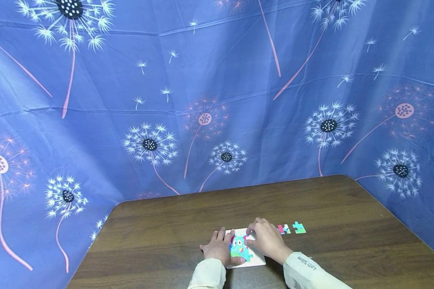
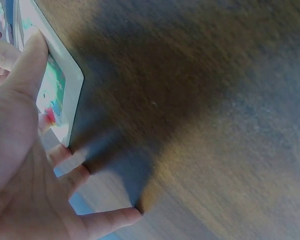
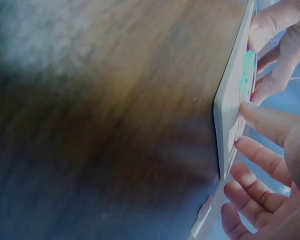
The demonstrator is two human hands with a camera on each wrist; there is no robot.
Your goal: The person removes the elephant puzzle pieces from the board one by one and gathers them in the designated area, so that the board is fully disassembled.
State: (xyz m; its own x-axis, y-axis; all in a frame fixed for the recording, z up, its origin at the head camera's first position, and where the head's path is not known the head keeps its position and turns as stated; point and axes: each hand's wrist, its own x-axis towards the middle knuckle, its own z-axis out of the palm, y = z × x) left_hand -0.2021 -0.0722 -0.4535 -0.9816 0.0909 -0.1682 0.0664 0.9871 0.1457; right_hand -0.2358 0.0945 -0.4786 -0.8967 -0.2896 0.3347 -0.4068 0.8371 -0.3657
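Observation:
A white-bordered jigsaw board [image 1: 254, 261] with a blue cartoon creature [image 1: 238, 249] lies flat on the table, between both hands. My left hand [image 1: 217, 249] rests at its left side, fingers spread and thumb laid over the near part of the picture. In the left wrist view the left thumb [image 2: 31, 60] touches the board's face. At the upper right of the picture, my right hand [image 1: 268, 239] pinches a small puzzle piece [image 1: 245, 237] with pink on it, between thumb and index finger, against the board. Most of that piece is hidden; the other right fingers curl loosely.
Beyond the right hand lie loose puzzle pieces: a blue-and-green one [image 1: 299, 227] and a red, white and blue patch [image 1: 284, 229], partly behind the hand. Under everything is a brown wooden table [image 1: 159, 237]. A blue dandelion-print cloth [image 1: 253, 132] hangs behind it.

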